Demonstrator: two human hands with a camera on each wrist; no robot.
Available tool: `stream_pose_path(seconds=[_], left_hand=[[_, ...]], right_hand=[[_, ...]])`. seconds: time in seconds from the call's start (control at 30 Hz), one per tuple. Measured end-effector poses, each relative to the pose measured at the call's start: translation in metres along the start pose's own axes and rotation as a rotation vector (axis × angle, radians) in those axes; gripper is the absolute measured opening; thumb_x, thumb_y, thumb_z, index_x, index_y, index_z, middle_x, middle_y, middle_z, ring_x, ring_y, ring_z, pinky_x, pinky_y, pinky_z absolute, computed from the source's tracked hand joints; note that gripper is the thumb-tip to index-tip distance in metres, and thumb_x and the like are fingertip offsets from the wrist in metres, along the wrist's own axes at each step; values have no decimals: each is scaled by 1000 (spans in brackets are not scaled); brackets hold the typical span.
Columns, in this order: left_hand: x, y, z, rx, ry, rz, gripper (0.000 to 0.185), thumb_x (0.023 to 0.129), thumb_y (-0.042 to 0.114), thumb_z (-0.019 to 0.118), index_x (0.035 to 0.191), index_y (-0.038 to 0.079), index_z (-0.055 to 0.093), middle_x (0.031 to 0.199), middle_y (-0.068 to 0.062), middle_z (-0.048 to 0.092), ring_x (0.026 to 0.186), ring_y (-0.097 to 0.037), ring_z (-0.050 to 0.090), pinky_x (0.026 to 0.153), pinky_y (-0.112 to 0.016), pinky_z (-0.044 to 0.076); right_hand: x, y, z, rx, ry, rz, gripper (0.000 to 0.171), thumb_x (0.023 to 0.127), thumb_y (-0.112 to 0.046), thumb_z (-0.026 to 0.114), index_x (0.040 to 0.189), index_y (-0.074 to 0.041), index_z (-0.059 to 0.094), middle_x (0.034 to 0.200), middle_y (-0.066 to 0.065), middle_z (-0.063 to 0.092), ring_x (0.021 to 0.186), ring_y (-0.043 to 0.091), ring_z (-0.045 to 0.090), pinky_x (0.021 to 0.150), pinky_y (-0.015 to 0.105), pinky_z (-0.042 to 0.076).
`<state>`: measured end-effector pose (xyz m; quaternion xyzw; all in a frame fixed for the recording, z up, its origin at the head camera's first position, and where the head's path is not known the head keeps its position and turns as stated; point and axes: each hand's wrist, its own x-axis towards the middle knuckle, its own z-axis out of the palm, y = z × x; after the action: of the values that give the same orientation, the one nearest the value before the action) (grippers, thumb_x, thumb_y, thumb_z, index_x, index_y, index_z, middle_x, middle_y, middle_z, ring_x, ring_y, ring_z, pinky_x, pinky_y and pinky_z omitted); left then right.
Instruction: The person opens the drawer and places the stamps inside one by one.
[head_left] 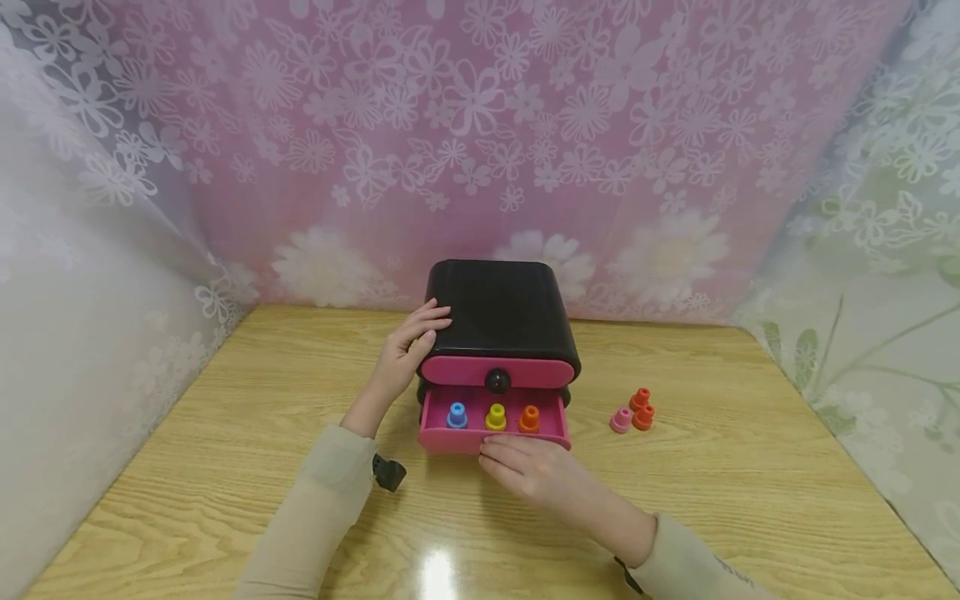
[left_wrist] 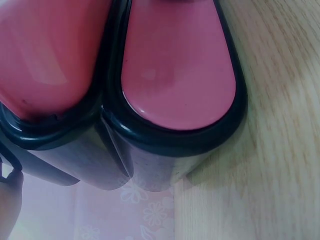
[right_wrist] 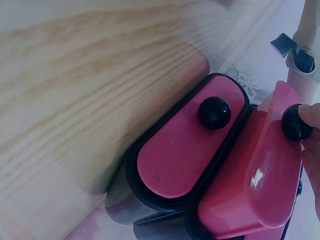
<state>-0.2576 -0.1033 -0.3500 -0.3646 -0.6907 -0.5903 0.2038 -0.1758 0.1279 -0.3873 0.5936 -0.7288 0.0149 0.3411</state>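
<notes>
A small black drawer box [head_left: 501, 312] with pink fronts stands mid-table. Its upper drawer [head_left: 465, 372] is closed, and the black knob [head_left: 497, 381] shows. The lower drawer [head_left: 450, 439] is pulled out and holds a blue peg [head_left: 457, 414], a yellow peg [head_left: 496, 416] and an orange peg [head_left: 529, 418]. My left hand [head_left: 411, 342] rests against the box's top left edge, fingers laid flat. My right hand [head_left: 510, 457] is at the open drawer's front. In the right wrist view its fingertips [right_wrist: 311, 116] pinch the lower knob [right_wrist: 292, 125].
Three loose pegs lie on the wooden table [head_left: 225, 433] to the right of the box: a pink peg [head_left: 621, 420] and two orange-red pegs [head_left: 640, 398] [head_left: 643, 417]. Floral curtains close in the back and both sides.
</notes>
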Motion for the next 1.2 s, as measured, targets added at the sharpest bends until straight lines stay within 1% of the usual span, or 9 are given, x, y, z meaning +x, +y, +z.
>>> stream_pose_path(seconds=[0.17, 0.3, 0.43, 0.53, 0.67, 0.77, 0.97, 1.07, 1.2], left_hand=[[-1, 0, 0, -5, 1, 3, 27, 84, -16, 39, 106, -18, 54, 120, -32, 44, 126, -38, 24, 102, -46, 21], [-1, 0, -1, 8, 1, 4, 27, 83, -16, 39, 106, -18, 54, 119, -32, 45, 125, -39, 25, 102, -47, 21], [-1, 0, -1, 10, 0, 1, 27, 84, -16, 39, 106, -18, 54, 120, -32, 45, 125, -38, 25, 102, -47, 21], [-1, 0, -1, 6, -2, -1, 27, 84, -15, 39, 106, -17, 54, 120, -32, 45, 126, -38, 25, 102, -46, 21], [-1, -1, 0, 1, -5, 5, 27, 84, -15, 39, 106, -17, 54, 120, -32, 45, 126, -38, 24, 102, -46, 21], [-1, -2, -1, -1, -9, 9, 27, 84, -15, 39, 106, -17, 54, 121, -32, 44, 126, -39, 24, 102, -47, 20], [0, -3, -2, -4, -12, 19, 26, 85, -14, 39, 107, -18, 53, 121, -32, 44, 126, -39, 24, 102, -47, 20], [0, -3, -2, -2, -12, 18, 27, 85, -14, 39, 107, -18, 54, 120, -32, 44, 126, -38, 24, 102, -46, 20], [-1, -3, -2, -2, -13, 5, 27, 85, -14, 39, 107, -17, 54, 121, -31, 44, 126, -36, 25, 102, -46, 21]], right_hand=[[3, 3, 2, -12, 21, 11, 46, 98, -7, 20, 101, -5, 66, 103, 9, 63, 98, 18, 58, 83, 29, 46], [3, 5, 3, -9, 7, 20, 48, 98, -7, 18, 101, -5, 66, 103, 9, 63, 99, 18, 57, 84, 29, 45], [2, 9, 4, -29, 10, 7, 41, 97, -5, 25, 101, -4, 65, 104, 10, 62, 99, 19, 57, 85, 30, 44], [2, 14, 7, -38, 28, -1, 40, 97, -5, 26, 99, -4, 65, 103, 10, 62, 99, 20, 57, 85, 30, 45], [2, 18, 10, -15, 23, 23, 47, 98, -7, 19, 98, -3, 66, 102, 10, 62, 98, 20, 57, 86, 31, 44], [1, 21, 11, -7, 5, 38, 48, 98, -9, 18, 99, -3, 66, 103, 9, 62, 99, 19, 56, 87, 30, 43], [1, 27, 14, -38, 8, 9, 37, 96, -6, 28, 99, -1, 65, 103, 10, 62, 99, 20, 56, 86, 29, 44], [2, 29, 17, -46, 3, 20, 34, 95, -4, 32, 98, -1, 65, 102, 11, 62, 98, 20, 56, 83, 28, 45], [2, 31, 20, -47, -18, 35, 22, 87, -1, 47, 100, 1, 64, 103, 12, 61, 99, 20, 56, 83, 28, 45]])
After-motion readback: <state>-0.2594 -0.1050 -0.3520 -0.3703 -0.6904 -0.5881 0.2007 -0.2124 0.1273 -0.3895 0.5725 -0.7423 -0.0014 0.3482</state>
